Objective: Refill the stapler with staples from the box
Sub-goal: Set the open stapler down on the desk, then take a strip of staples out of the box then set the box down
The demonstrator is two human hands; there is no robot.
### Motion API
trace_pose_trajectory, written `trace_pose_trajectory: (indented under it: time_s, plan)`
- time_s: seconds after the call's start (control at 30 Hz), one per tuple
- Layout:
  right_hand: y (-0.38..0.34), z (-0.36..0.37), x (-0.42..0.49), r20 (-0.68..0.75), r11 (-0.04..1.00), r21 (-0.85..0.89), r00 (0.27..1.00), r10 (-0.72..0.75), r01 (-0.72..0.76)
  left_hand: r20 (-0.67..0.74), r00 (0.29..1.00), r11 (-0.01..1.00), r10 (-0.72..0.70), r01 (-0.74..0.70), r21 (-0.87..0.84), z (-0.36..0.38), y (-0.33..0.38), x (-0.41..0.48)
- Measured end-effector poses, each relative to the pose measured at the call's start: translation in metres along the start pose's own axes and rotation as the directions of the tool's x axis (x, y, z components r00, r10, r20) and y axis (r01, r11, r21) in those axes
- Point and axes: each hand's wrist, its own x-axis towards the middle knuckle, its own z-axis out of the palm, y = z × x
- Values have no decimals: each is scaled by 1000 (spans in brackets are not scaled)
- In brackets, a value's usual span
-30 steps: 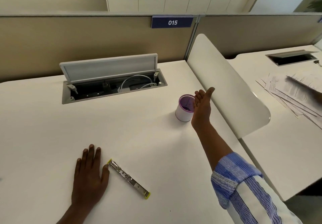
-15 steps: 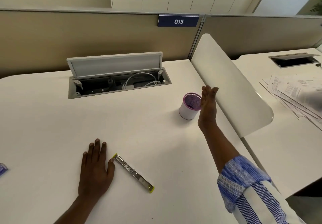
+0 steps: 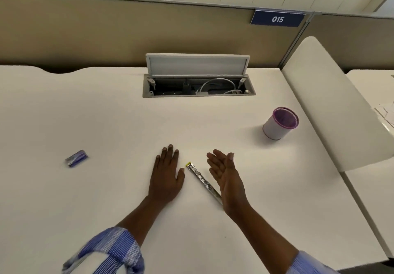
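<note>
— Since you asked about writing, what could be read?
— Only "015" in white on the dark blue plaque [image 3: 277, 19] fixed to the tan partition. Print on the small blue box [image 3: 76, 158], lying well left on the white desk [image 3: 106, 113], was too blurred to read.
— And the fingers?
— The left hand [image 3: 167, 176] lay flat, palm down, fingers straight and close together, holding nothing. The right hand [image 3: 227, 174] stood on edge, palm facing left, fingers extended and loosely apart, empty.
— Where was the stapler part?
— The slim silver metal stapler strip with a yellow tip [image 3: 202, 181] lay flat between both hands, its long axis diagonal, yellow end pointing far-left near the left thumb, near end hidden behind the right wrist. A white cup with a purple rim [image 3: 279, 124] stood far right.
</note>
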Motion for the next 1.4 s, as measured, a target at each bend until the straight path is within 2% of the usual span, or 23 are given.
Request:
trace_pose_trajectory:
  time_s: [0.1, 0.23, 0.33, 0.47, 0.53, 0.63, 0.73, 0.87, 0.93, 1.1, 1.23, 1.33, 1.4]
  plan:
    - [22, 22, -14, 37, 997, -76, 999, -2, 4, 9, 998, 998, 63, -63, 5, -3, -16, -17]
    - [49, 47, -22, 116, 931, -357, 993, -38, 77, -33, 996, 997, 82, -82, 0, -13, -41, -43]
    - [67, 60, -20, 179, 804, -577, 983, -47, 144, -77, 996, 999, 40, -40, -2, -26, -59, -57]
    - [93, 76, -14, 319, 528, -782, 940, -117, 331, -167, 985, 999, -54, 53, -8, -51, -88, -70]
    - [103, 77, -11, 342, 411, -833, 929, -142, 370, -226, 967, 993, -114, 117, -2, -64, -99, -69]
    - [114, 83, -10, 357, 312, -864, 918, -172, 394, -305, 922, 967, -238, 256, 18, -87, -122, -67]
    - [121, 84, -11, 383, 263, -864, 899, -213, 430, -355, 876, 925, -328, 374, 68, -108, -145, -61]
    - [123, 80, -11, 405, 213, -867, 887, -222, 450, -287, 797, 807, -531, 579, 115, -124, -168, -50]
    - [122, 79, -11, 417, 183, -871, 883, -214, 456, -280, 774, 772, -567, 618, 146, -127, -175, -46]
    - [118, 82, -12, 400, 205, -878, 899, -180, 432, -314, 799, 808, -513, 573, 137, -134, -184, -44]
    - [107, 91, -14, 351, 275, -888, 930, -110, 368, -292, 868, 896, -401, 438, 72, -135, -171, -50]
    - [92, 103, -16, 298, 387, -864, 946, -124, 323, -275, 920, 960, -281, 265, -96, -130, -145, -61]
    - [81, 112, -19, 225, 542, -804, 969, -101, 243, -267, 937, 963, -225, 172, -208, -127, -122, -70]
